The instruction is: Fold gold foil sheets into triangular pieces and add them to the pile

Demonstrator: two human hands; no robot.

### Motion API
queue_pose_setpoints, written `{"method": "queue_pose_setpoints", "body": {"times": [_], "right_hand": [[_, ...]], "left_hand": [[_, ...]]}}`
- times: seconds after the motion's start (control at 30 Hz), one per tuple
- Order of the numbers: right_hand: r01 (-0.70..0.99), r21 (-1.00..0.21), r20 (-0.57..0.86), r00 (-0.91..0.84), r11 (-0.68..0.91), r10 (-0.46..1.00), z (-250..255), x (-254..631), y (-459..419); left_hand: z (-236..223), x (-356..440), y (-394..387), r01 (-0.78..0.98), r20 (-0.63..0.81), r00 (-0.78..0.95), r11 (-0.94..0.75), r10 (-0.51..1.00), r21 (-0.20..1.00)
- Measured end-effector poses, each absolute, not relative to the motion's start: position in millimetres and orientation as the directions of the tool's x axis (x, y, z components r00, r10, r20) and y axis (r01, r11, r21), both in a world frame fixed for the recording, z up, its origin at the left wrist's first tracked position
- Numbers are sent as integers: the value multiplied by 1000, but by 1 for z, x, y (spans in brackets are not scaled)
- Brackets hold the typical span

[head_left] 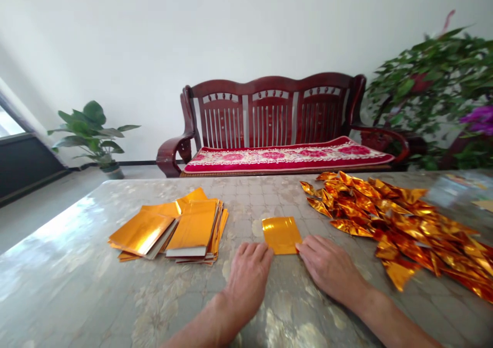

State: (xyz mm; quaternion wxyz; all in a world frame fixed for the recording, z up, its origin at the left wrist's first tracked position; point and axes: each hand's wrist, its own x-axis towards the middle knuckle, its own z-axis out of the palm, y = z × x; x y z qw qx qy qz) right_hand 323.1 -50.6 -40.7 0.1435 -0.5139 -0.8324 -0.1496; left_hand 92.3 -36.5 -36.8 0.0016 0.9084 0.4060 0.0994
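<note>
A single gold foil sheet (281,234) lies flat on the marbled table (77,286) in front of me. My left hand (248,276) rests palm down with fingers stretched out, fingertips touching the sheet's near left corner. My right hand (329,267) also lies flat, its fingertips at the sheet's near right corner. Neither hand grips anything. To the left sit stacks of unfolded gold foil sheets (171,229). On the right spreads a heap of folded gold foil pieces (400,227).
Beyond the table's far edge stands a dark wooden bench (269,106) with a red cushion. A potted plant (92,132) stands on the floor at left. A leafy plant with purple flowers (439,86) is at right.
</note>
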Motion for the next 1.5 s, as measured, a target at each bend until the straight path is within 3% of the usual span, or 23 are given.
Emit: {"method": "queue_pose_setpoints", "body": {"times": [0.4, 0.6, 0.73, 0.93, 1.13, 1.33, 1.5], "right_hand": [[899, 62, 389, -422, 433, 819, -43, 325, -51], [900, 64, 398, -420, 432, 816, -43, 324, -51], [886, 107, 420, -451, 451, 787, -44, 322, -52], [869, 234, 397, -494, 435, 774, -44, 314, -55], [893, 260, 364, -442, 367, 820, -39, 308, -56], [922, 226, 366, -381, 316, 849, -36, 314, -52], [965, 109, 409, -261, 237, 874, -42, 327, -44]], "left_hand": [[-41, 98, -39, 753, 218, 623, -651, 751, 92], [-52, 102, -37, 729, 340, 636, -684, 693, 29], [-57, 109, -35, 648, 342, 704, -760, 622, 49], [-59, 112, -36, 645, 335, 699, -759, 632, 85], [-57, 106, -37, 645, 312, 702, -757, 640, 101], [-56, 106, -38, 674, 274, 690, -732, 670, 94], [-45, 114, -44, 695, 209, 694, -717, 689, 58]]}}
